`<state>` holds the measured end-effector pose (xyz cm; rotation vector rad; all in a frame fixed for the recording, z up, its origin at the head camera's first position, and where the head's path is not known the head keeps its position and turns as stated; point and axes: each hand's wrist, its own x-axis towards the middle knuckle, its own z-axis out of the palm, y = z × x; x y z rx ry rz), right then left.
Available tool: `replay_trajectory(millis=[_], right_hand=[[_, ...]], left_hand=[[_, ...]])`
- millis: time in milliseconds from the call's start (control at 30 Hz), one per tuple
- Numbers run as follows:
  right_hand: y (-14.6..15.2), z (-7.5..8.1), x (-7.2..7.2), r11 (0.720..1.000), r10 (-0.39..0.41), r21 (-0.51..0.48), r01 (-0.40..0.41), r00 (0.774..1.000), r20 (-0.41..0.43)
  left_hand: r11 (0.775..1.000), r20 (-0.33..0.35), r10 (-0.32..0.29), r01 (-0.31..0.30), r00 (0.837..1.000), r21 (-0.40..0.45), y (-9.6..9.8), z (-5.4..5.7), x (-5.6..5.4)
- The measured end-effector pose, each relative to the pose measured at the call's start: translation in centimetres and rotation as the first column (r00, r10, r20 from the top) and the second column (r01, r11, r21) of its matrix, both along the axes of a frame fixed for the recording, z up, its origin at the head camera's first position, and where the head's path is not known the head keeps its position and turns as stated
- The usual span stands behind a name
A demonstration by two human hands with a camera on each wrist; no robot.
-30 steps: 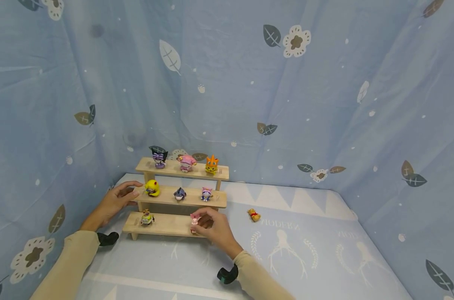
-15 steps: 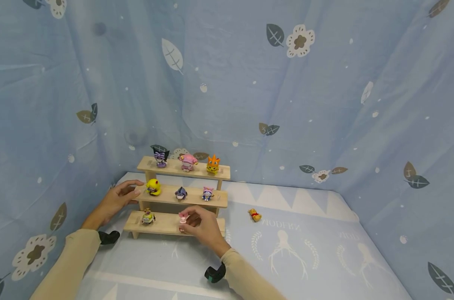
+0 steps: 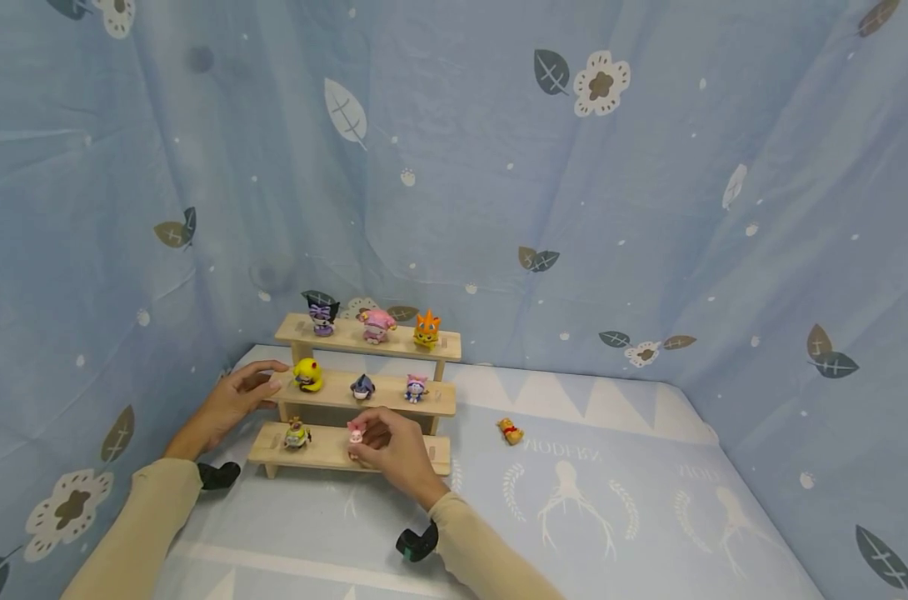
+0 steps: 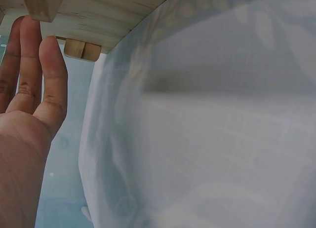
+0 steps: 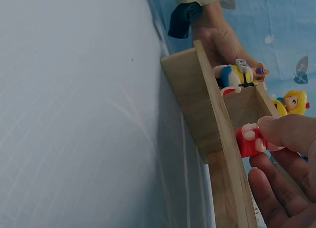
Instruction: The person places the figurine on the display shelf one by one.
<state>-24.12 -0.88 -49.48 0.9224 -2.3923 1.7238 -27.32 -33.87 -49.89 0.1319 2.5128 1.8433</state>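
Note:
My right hand (image 3: 397, 454) pinches a small pink-eared figurine (image 3: 356, 436) between thumb and fingers, at the middle of the bottom tier of a three-tier wooden display stand (image 3: 324, 451). Up close in the right wrist view, the figurine shows a red lower body (image 5: 249, 143) and appears upright, its base at the board. At the left end of the middle tier, my left hand (image 3: 232, 400) has its fingers against the wood, close to a yellow figurine (image 3: 307, 375). From below, the left wrist view shows those fingers (image 4: 53, 72) fairly straight under the board; the thumb is out of that view.
A minion figurine (image 3: 296, 434) stands at the bottom tier's left. A grey-blue figurine (image 3: 362, 387) and a pink-hatted one (image 3: 416, 388) share the middle tier. Purple-black (image 3: 322, 318), pink (image 3: 376, 325) and orange (image 3: 426, 329) ones top the stand. A bear figurine (image 3: 510, 431) lies on the cloth.
My right hand has moved left along the bottom tier with the pink-eared figurine, from near its right part to the middle. The left hand has stayed at the stand's left end.

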Motion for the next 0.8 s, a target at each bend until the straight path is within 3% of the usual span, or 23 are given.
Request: replay_trajectory(millis=[800], right_hand=[[-0.73, 0.26, 0.28, 0.998, -0.027, 0.06, 0.024, 0.998, 0.051]], left_hand=[[1.0, -0.006, -0.009, 0.009, 1.0, 0.009, 0.02, -0.07, 0.0]])
